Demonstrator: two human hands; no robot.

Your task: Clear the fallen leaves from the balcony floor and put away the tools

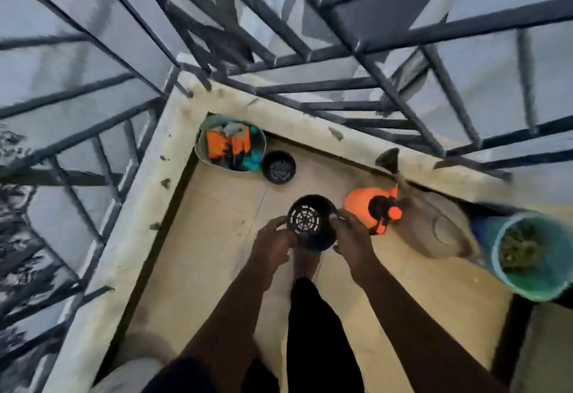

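While held over floor (pixel 217 237), black pot (pixel 305 220): left hand (pixel 273 245) and right hand (pixel 353 237) each grasping side. Green bucket (pixel 533 287) at right, contents blurred, possibly leaves (pixel 521 246).

text: none legible | labels: none | brands: none | numbers: none | frame blurred

Head-worn view, steeply downward, close above both hands (pixel 313 242), toward balcony corner.

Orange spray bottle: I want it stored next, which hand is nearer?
Right. The right hand, holding the black perforated plastic pot, is beside the orange plastic spray bottle; the left hand holds the pot's far side, farther away.
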